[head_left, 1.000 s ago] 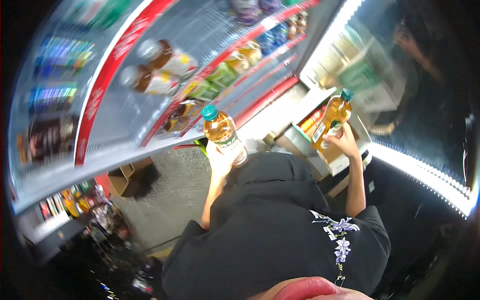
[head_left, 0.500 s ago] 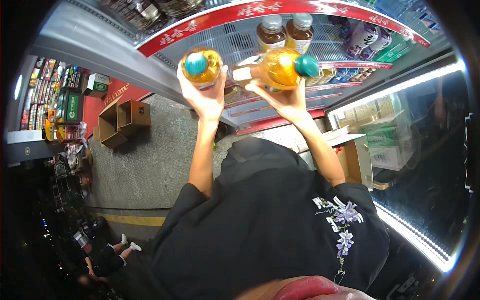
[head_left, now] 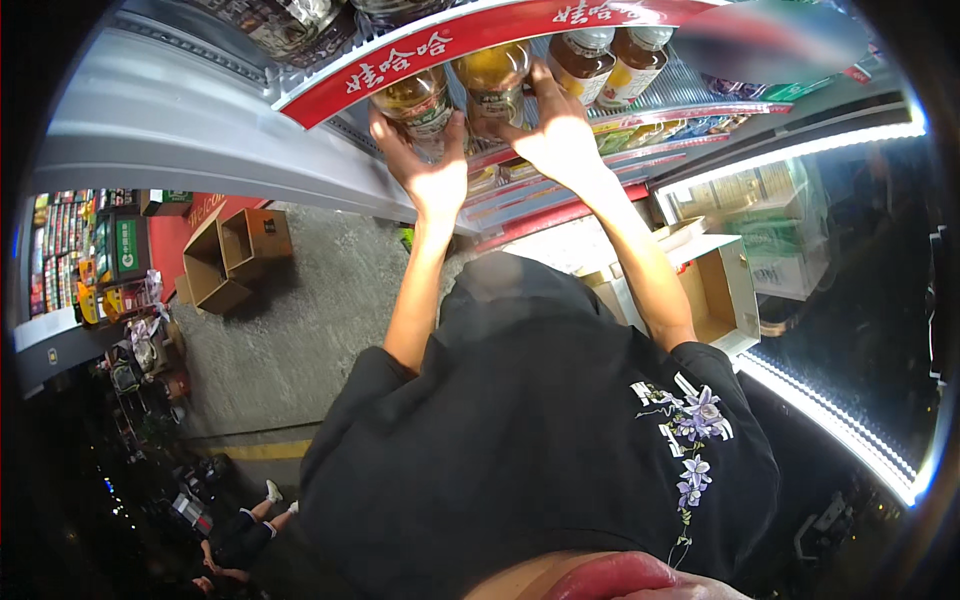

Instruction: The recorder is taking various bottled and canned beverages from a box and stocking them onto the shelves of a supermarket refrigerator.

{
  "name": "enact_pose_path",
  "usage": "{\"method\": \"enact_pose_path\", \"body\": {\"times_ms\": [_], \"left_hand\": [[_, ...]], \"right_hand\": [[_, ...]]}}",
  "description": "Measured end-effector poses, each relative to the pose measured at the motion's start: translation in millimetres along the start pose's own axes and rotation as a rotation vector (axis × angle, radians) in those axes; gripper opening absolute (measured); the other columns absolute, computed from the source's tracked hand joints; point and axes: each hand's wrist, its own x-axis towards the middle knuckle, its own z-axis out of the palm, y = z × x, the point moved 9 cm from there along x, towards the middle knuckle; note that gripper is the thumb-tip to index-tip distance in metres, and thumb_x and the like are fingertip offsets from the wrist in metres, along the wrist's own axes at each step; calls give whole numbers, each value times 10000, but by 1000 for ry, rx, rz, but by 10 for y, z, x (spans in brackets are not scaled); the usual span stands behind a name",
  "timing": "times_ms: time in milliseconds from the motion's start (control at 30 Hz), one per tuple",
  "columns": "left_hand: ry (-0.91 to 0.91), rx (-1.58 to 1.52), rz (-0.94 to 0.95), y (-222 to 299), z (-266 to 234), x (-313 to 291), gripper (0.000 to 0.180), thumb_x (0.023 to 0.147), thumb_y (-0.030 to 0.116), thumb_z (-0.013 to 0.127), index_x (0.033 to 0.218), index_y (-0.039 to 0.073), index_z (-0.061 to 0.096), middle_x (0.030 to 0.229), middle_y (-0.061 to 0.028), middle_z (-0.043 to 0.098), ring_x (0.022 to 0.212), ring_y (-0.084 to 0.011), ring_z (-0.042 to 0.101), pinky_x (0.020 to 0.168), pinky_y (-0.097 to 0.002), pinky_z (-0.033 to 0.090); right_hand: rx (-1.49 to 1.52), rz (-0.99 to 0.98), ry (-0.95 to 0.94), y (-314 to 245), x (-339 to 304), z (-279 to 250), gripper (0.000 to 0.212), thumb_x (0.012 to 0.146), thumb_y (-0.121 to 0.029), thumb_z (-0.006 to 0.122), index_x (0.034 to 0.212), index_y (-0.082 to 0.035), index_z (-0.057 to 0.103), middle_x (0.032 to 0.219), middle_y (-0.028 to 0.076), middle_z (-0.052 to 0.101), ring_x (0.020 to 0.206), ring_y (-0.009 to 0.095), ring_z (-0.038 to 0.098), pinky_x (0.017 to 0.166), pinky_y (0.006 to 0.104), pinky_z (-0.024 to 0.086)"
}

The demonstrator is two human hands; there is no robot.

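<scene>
My left hand [head_left: 432,178] is wrapped round the lower part of a clear bottle of amber drink [head_left: 418,102] at the left end of a fridge shelf. Beside it, my right hand [head_left: 560,135] grips a second amber drink bottle [head_left: 493,85], thumb and fingers on either side of it. Both bottles stand side by side, with their tops hidden behind the red front strip [head_left: 480,38] of the shelf above. To the right of my right hand are two white-capped bottles [head_left: 583,68] with pale labels.
Lower fridge shelves [head_left: 640,140] hold more packaged drinks. The lit glass door [head_left: 850,240] hangs open on the right. An open carton [head_left: 725,290] sits by my right arm, and cardboard boxes [head_left: 235,255] lie on the floor at left. A person [head_left: 245,535] is at lower left.
Both hands have moved up and forward with the amber bottles, from in front of the fridge to its shelf. The right bottle, tilted sideways before, is now upright next to the left one.
</scene>
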Motion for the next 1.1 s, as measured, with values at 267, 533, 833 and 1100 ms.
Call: {"method": "enact_pose_path", "body": {"times_ms": [267,533,833,1100], "left_hand": [[-29,0,0,-116,85,-134,889,871,1,776,1523,-44,173,1458,-261,390,1345,-313,429,1132,-432,356],[-94,312,-31,-103,35,-225,1037,794,90,853,1534,-65,143,1484,-314,347,1395,-399,393,1179,-475,324],[-64,309,-122,-99,-40,-252,1042,766,68,868,1526,-92,174,1490,-366,380,1430,-444,393,1205,-514,313],[-13,423,-119,-55,-106,-266,988,768,81,855,1516,-103,235,1426,-359,447,1351,-464,464,1157,-503,360]], "right_hand": [[23,-2,30,79,-77,85,883,708,-336,896,1421,-31,474,1119,262,690,1058,427,686,912,492,551],[9,56,-81,132,-126,212,978,659,-309,926,1452,2,445,1280,246,633,1179,446,623,1013,485,513],[345,110,-118,159,-83,266,948,682,-318,925,1436,-17,435,1358,245,572,1274,381,586,1067,457,475],[421,127,-151,239,35,362,1019,644,-352,952,1421,25,410,1205,256,652,1140,357,663,1011,447,511]]}}
